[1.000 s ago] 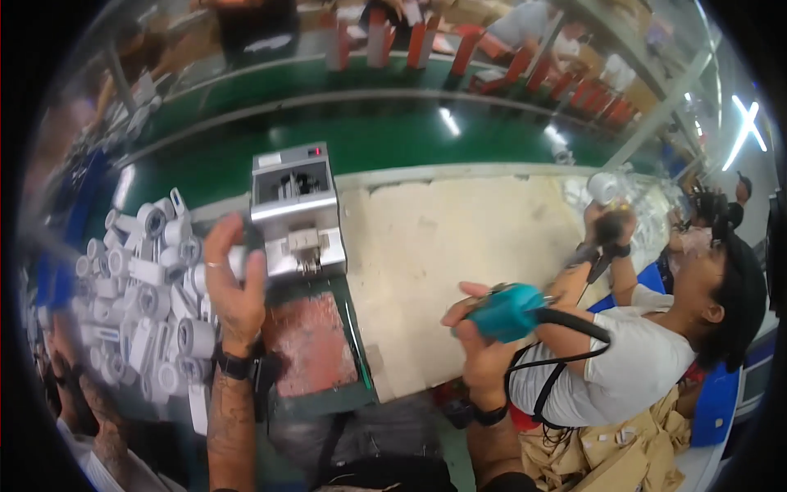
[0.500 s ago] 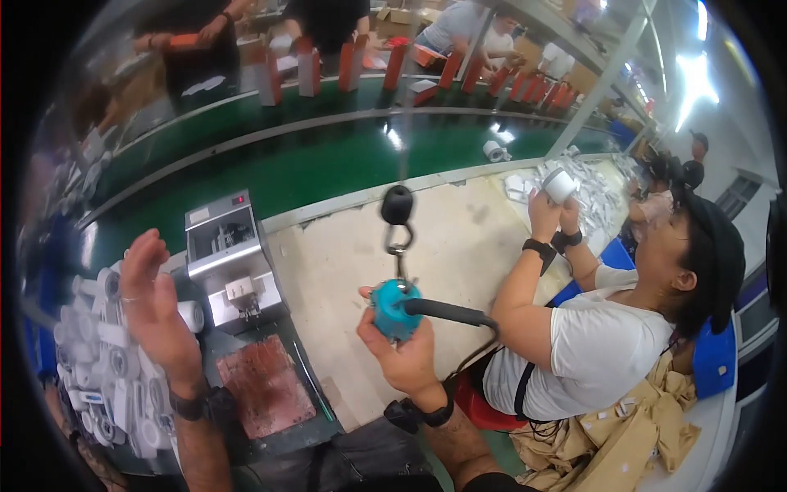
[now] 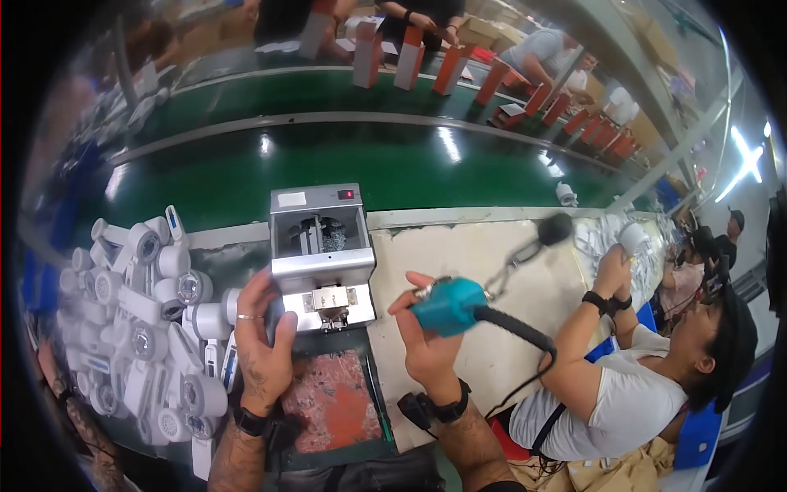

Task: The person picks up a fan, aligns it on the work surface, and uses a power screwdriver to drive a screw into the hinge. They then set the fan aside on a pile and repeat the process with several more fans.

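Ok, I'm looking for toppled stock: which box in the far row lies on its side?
The squat box midway along, just in front of a tall orange one; it lies low while its neighbours stand on end.

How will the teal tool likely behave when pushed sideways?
The teal tool may swing, as a chain joins it to a black ball. It looks smooth and hard, so probably stiff. The curved cable seems flexible and might trail.

Orange boxes (image 3: 448, 70) (mostly upright) along green conveyor (image 3: 361, 160); co-worker (image 3: 627, 381) at right
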`<action>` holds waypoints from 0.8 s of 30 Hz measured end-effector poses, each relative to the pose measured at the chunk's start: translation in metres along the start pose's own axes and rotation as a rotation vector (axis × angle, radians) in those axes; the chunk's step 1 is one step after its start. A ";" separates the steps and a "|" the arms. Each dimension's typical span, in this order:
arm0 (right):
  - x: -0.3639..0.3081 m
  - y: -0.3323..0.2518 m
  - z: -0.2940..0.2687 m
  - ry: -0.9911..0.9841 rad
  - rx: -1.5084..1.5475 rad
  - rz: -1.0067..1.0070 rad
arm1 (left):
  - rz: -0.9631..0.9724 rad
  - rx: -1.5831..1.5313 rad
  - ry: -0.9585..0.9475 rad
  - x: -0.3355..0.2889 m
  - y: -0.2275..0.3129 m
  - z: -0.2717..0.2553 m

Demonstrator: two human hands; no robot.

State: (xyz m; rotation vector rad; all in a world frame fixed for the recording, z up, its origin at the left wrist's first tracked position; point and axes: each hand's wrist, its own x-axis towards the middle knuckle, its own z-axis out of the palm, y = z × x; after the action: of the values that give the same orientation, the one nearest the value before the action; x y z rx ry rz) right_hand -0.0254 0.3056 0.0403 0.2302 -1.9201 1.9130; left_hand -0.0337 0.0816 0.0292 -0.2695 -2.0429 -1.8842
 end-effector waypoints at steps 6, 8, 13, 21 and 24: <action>-0.024 0.002 -0.011 -0.072 -0.054 -0.050 | -0.041 -0.025 0.004 0.003 -0.001 -0.004; -0.027 0.002 -0.015 -0.056 -0.045 -0.059 | -0.030 -0.023 0.000 0.003 -0.003 -0.004; -0.032 0.002 -0.020 0.007 -0.041 -0.081 | -0.024 -0.057 0.006 0.001 -0.008 -0.003; -0.031 0.005 -0.022 0.016 -0.069 -0.105 | -0.023 -0.049 -0.007 0.000 -0.008 -0.003; -0.028 0.008 -0.023 0.079 -0.081 -0.137 | -0.030 -0.050 0.009 0.000 -0.007 -0.001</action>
State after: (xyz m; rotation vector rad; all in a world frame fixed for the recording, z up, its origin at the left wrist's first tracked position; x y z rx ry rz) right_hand 0.0006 0.3237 0.0211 0.2510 -1.8749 1.7274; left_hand -0.0364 0.0799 0.0231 -0.2437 -2.0073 -1.9529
